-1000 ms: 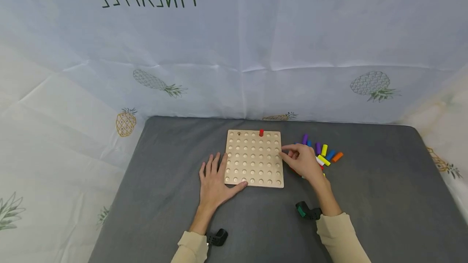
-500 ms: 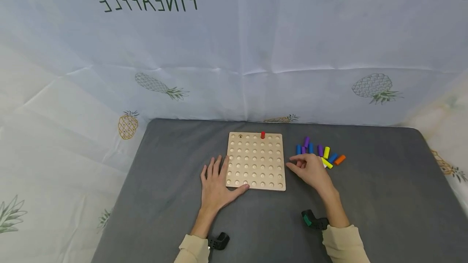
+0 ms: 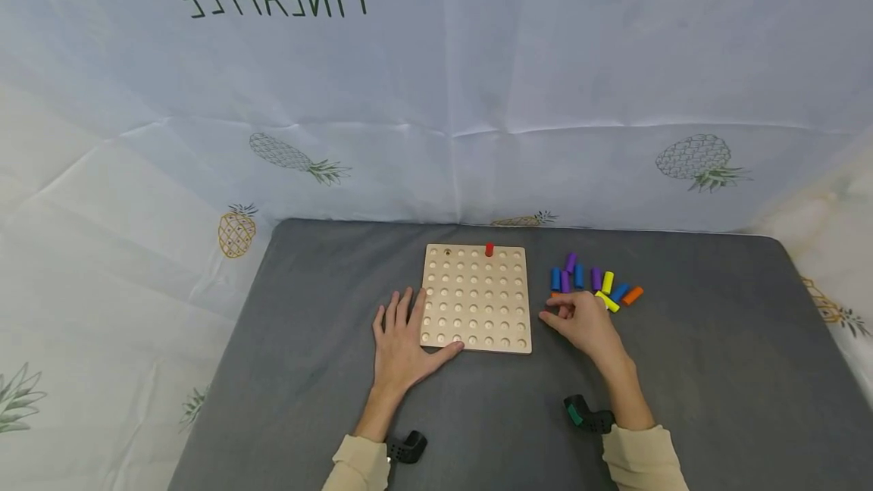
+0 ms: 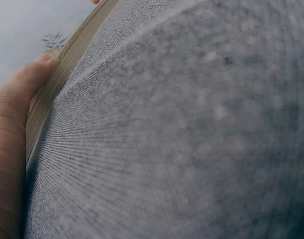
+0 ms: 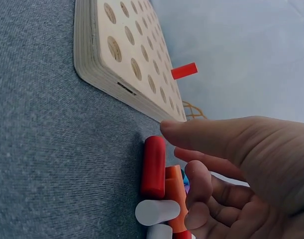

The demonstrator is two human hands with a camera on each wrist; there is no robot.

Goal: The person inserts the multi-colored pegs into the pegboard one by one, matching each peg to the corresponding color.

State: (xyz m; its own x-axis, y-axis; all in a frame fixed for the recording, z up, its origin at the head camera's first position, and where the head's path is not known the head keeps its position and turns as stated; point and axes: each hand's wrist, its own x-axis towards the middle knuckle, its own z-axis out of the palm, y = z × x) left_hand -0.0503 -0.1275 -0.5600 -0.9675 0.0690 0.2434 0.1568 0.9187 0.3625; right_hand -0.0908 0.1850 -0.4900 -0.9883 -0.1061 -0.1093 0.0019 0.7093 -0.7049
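A square wooden pegboard [image 3: 475,298] with rows of round holes lies flat on the table. One red peg [image 3: 489,249] stands upright in its far row. My left hand [image 3: 401,343] rests against the board's near left corner, fingers spread along the left edge and thumb on the front edge. To the right of the board, my right hand [image 3: 586,324] hovers over loose coloured pegs, its thumb and index finger apart with nothing seen between them. Below it in the right wrist view lie a red peg [image 5: 153,169], an orange peg [image 5: 175,196] and a white peg [image 5: 156,212].
Purple, blue, yellow and orange pegs lie scattered beyond the right hand, among them a yellow peg [image 3: 608,283] and an orange peg [image 3: 633,295]. A grey cloth covers the table [image 3: 716,370]. Behind it hangs a pale pineapple-print curtain [image 3: 546,59].
My right hand has moved away from the board's right edge, rightward and nearer the person, uncovering more of the pegs. The left hand stays at the board's corner.
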